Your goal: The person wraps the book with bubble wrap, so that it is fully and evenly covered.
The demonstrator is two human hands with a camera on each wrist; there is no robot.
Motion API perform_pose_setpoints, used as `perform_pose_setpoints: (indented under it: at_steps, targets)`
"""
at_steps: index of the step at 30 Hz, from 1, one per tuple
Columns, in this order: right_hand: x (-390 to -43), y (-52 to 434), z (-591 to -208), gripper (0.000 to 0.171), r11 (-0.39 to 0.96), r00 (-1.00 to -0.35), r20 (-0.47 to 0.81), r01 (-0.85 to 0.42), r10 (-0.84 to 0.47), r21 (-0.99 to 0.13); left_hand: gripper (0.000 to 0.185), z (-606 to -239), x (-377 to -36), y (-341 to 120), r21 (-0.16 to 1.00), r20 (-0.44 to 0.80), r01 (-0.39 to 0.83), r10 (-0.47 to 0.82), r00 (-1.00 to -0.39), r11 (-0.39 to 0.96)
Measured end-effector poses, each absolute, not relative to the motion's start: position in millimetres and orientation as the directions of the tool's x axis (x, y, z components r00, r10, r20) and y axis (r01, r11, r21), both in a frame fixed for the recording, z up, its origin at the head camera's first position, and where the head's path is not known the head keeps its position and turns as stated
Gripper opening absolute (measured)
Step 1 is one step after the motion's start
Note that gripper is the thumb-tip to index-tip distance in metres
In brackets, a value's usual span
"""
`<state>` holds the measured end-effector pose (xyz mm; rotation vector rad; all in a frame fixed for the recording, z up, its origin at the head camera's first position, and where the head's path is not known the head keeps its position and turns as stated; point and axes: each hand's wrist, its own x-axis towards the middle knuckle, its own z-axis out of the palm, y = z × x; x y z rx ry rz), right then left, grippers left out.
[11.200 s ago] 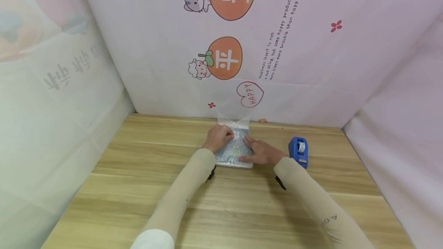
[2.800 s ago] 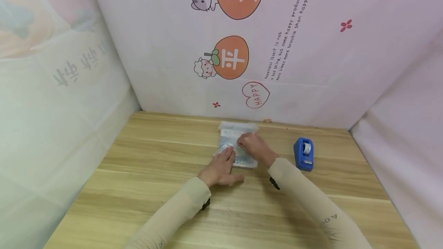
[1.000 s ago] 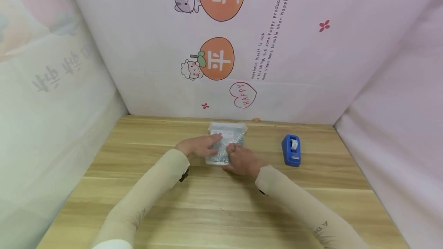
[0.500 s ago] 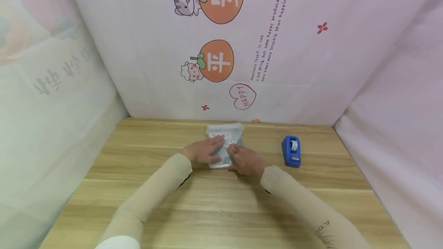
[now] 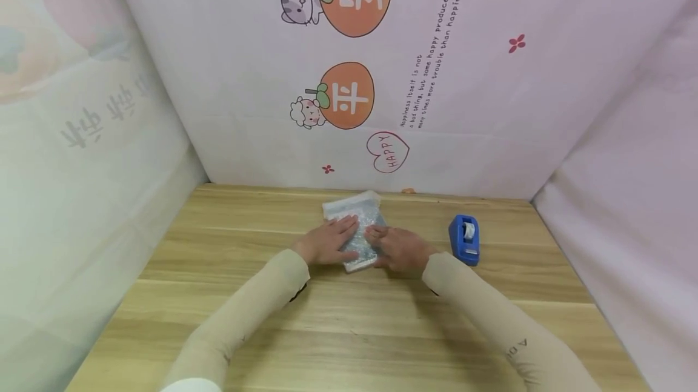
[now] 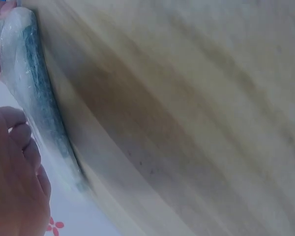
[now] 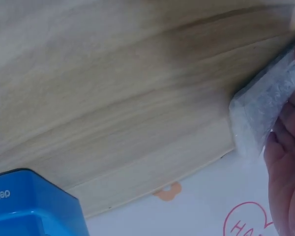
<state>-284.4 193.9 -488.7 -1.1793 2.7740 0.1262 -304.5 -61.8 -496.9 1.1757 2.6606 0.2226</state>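
A flat packet wrapped in bubble wrap (image 5: 355, 228) lies on the wooden table (image 5: 349, 319) near the back wall. My left hand (image 5: 327, 240) rests flat on its left half, fingers straight. My right hand (image 5: 398, 246) lies on its right edge with fingers stretched along it. In the left wrist view the packet (image 6: 34, 98) shows edge-on beside my fingers (image 6: 19, 162). The right wrist view catches a corner of the packet (image 7: 265, 103) next to my fingers (image 7: 285, 147).
A blue tape dispenser (image 5: 465, 238) stands on the table right of my right hand, also in the right wrist view (image 7: 34, 204). Printed cloth walls (image 5: 382, 77) enclose the table on the back and both sides.
The packet has turned slightly, its near end swung to the right. Both hands have shifted a little right with it and stay flat on top.
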Motion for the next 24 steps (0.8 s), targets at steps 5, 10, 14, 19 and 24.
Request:
perform_pose_setpoints:
  at_steps: [5,10,14,19,24]
  targets:
    - [-289,199,-489,0.077,0.685,-0.677,-0.145,-0.728,-0.722,-0.012,0.088,-500,-303,-57,0.234,-0.135,0.689,0.724,-0.676,0.686]
    - [-290,202,-488,0.076,0.684,-0.673,-0.153,-0.729,-0.724,-0.026,0.090,-501,-303,-53,0.204,-0.123,0.693,0.720,-0.682,0.691]
    - [-290,204,-488,0.075,0.685,-0.670,-0.173,-0.727,-0.722,-0.041,0.091,-504,-303,-49,0.192,-0.141,0.685,0.710,-0.689,0.703]
    - [-291,205,-489,0.074,0.686,-0.671,-0.169,-0.726,-0.722,-0.050,0.088,-505,-302,-45,0.217,-0.141,0.674,0.706,-0.694,0.706]
    - [-292,206,-492,0.073,0.687,-0.674,-0.152,-0.726,-0.723,-0.047,0.085,-506,-302,-43,0.220,-0.150,0.667,0.700,-0.698,0.712]
